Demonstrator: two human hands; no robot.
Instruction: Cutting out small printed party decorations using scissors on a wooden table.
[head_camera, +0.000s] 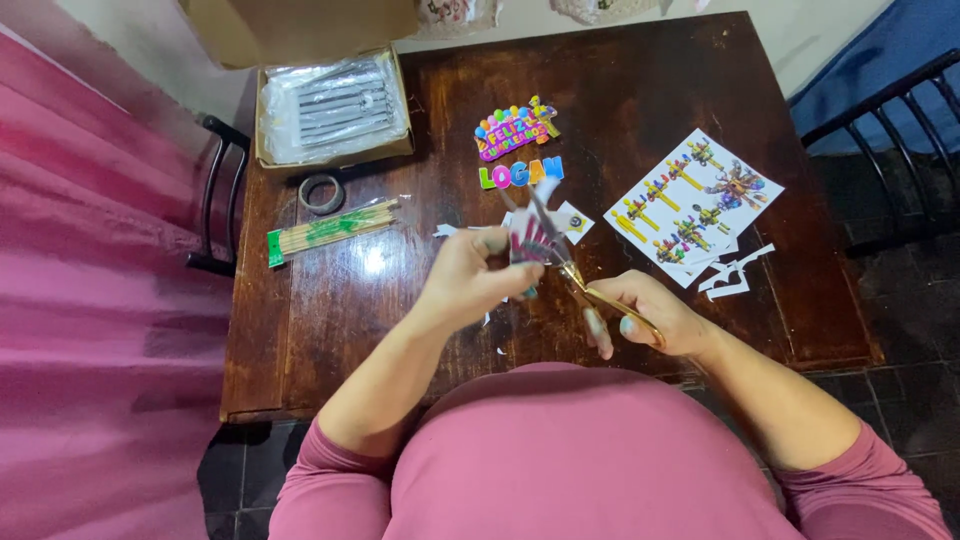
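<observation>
Scissors (560, 255) gripped in right hand (650, 315), fingers closed through gold handles, blades parted around printed paper piece (530, 240) pinched shut in left hand (470, 275), held above dark wooden table (330, 300) near its middle. Long axis near-right to far-left, tips aimed far-left towards colourful cutouts (515, 130). Risk: floppy paper twisting between blades, straying off outline; left fingertips close to cut line, nick likely.
</observation>
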